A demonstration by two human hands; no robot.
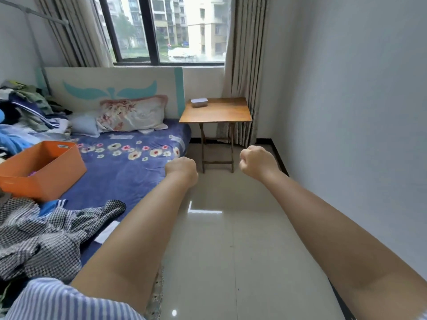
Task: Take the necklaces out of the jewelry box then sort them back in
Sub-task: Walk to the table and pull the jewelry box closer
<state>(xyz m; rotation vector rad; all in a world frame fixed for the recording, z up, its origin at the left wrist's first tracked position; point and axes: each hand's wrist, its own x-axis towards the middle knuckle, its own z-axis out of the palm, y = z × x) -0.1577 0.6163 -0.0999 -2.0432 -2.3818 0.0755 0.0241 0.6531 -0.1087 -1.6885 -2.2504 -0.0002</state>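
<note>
Head view: no brand, label or writing can be read anywhere. Both arms stretch forward over the pale tiled floor [231,227]. Left hand [181,168] and right hand [255,161] are each curled into a fist, holding nothing, apart from one another. Well beyond them, a small white-lidded box [199,102], possibly the jewelry box though too small to tell, sits on the far left corner of a wooden folding table [217,110] under the window. Left of the arms lies a bed [129,172] with an orange bin [44,169] and heaped clothes [44,236].
</note>
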